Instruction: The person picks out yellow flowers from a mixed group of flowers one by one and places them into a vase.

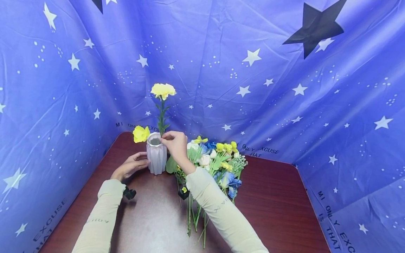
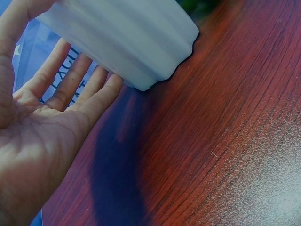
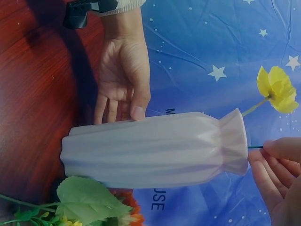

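A white fluted vase (image 1: 156,158) stands upright on the table, one yellow poppy-like flower (image 1: 141,134) leaning out over its left side. My right hand (image 1: 177,144) pinches the green stem (image 3: 255,147) of a yellow carnation (image 1: 162,90) between thumb and fingers at the vase mouth. The stem's lower end is hidden by the rim in the right wrist view. On the vase's left side rests my left hand (image 1: 131,166); its fingers (image 2: 101,98) are extended, their tips touching the wall, and the thumb (image 3: 139,101) touches it too.
Right of the vase lies a pile of artificial flowers (image 1: 205,161), white, yellow and blue, with long stems (image 1: 190,218) pointing toward the near edge. A large green leaf (image 3: 89,200) is close beside the vase. Blue starry cloth (image 1: 202,70) surrounds the brown table (image 1: 269,207).
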Motion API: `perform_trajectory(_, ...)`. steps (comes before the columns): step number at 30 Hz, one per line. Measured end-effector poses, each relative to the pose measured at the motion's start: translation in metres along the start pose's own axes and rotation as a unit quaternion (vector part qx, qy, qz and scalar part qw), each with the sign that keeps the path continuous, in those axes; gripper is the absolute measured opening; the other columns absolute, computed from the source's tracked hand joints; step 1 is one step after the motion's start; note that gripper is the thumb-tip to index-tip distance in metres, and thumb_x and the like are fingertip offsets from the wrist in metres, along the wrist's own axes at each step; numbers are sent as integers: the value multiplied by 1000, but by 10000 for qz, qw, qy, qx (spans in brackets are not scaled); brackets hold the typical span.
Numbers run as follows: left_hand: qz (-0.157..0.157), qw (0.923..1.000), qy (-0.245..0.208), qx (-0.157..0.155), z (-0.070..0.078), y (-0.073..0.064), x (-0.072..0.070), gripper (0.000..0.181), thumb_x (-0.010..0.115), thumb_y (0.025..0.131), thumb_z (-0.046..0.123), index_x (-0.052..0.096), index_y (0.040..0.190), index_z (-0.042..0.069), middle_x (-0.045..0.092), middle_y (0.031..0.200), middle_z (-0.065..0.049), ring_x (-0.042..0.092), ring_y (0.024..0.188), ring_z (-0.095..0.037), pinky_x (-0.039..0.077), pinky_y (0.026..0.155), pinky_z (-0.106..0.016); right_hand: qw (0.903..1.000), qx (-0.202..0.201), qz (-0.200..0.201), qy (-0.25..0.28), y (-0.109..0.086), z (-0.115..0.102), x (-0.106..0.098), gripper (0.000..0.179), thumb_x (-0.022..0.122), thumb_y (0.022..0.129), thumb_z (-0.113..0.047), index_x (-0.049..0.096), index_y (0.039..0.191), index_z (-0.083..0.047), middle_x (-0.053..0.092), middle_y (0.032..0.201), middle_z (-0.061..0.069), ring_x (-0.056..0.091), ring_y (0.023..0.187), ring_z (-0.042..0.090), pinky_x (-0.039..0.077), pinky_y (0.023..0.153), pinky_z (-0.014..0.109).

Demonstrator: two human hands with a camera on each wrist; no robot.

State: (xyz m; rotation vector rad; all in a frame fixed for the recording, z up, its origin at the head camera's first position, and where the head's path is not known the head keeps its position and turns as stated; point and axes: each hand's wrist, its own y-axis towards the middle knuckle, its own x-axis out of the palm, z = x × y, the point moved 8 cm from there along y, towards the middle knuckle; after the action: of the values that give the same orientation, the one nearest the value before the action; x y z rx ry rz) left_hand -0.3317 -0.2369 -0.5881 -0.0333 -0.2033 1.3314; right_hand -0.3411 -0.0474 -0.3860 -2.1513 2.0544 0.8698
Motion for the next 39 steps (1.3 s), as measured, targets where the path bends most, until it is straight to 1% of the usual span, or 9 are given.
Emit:
perform_trajectory(7, -21, 10000, 87, -24, 1, -1, 1, 60, 60, 100, 3, 29, 150, -12, 58, 121, 5, 64, 106, -1, 53, 108, -35, 9999, -19, -87, -107, 1, 0, 1, 5, 85, 80, -5, 80, 81, -4, 77, 77, 10, 68, 60, 10, 49, 53, 12)
perform_trajectory(12, -37, 9999, 111, -34, 1, -1, 2, 60, 60, 101, 4, 29, 150, -11, 58, 121, 4, 64, 106, -2, 52, 110, -38, 9997, -75, -121, -197, 0, -2, 1, 5, 85, 80, -7, 80, 82, -6, 78, 78, 8, 70, 64, 10, 52, 58, 13)
perform_trajectory(14, -28, 9999, 109, -45, 1, -1, 2, 61, 60, 100, 4, 29, 150, -11, 58, 122, 3, 64, 106, -2, 52, 110, -38, 9997, -50, -154, -196, 0, -2, 1, 4, 84, 81, -7, 80, 82, -7, 78, 78, 8, 70, 64, 10, 52, 57, 13)
perform_trajectory(18, -26, 9999, 120, -46, 1, 0, 2, 63, 61, 100, 5, 28, 151, -11, 57, 124, 1, 64, 106, -2, 53, 109, -37, 9997, 35, -211, -95, 0, -2, 0, 3, 83, 83, -7, 80, 82, -6, 77, 78, 9, 65, 58, 8, 51, 51, 15)
perform_trajectory(23, -13, 10000, -1, 8, 0, 1, 1, 61, 61, 99, 2, 29, 149, -13, 59, 119, 2, 65, 104, -3, 56, 103, -32, 9997, 66, -237, 63, -1, -2, -1, 4, 83, 84, -6, 80, 81, -4, 77, 77, 12, 58, 52, 4, 48, 47, 15)
perform_trajectory(26, 2, 9999, -108, 55, 1, 2, 1, 58, 60, 99, 0, 30, 148, -13, 59, 117, 4, 65, 103, -3, 57, 101, -30, 9996, 100, -260, 94, -1, -1, -1, 5, 82, 84, -7, 80, 81, -3, 77, 77, 12, 60, 53, 5, 50, 47, 15)
perform_trajectory(32, -23, 9997, -192, 121, 2, 2, 1, 56, 59, 99, -2, 32, 147, -13, 58, 118, 5, 65, 104, -2, 57, 100, -29, 9993, 174, -307, 82, -1, 1, -2, 6, 82, 84, -8, 80, 83, -3, 77, 79, 12, 70, 61, 17, 54, 50, 16)
perform_trajectory(36, -10, 9999, -112, 117, 2, 1, 0, 55, 59, 100, -1, 33, 147, -12, 58, 119, 6, 65, 105, -2, 57, 101, -30, 9995, 93, -301, -5, -1, 0, -3, 5, 83, 83, -7, 80, 84, -3, 78, 80, 12, 72, 65, 17, 54, 56, 14)
perform_trajectory(39, 21, 9999, -64, 96, 2, 0, 0, 54, 60, 99, -1, 34, 146, -11, 58, 120, 5, 65, 105, -3, 56, 103, -32, 9995, 61, -315, -36, -1, 0, -4, 4, 83, 83, -7, 81, 83, -4, 78, 80, 11, 73, 66, 17, 54, 57, 13)
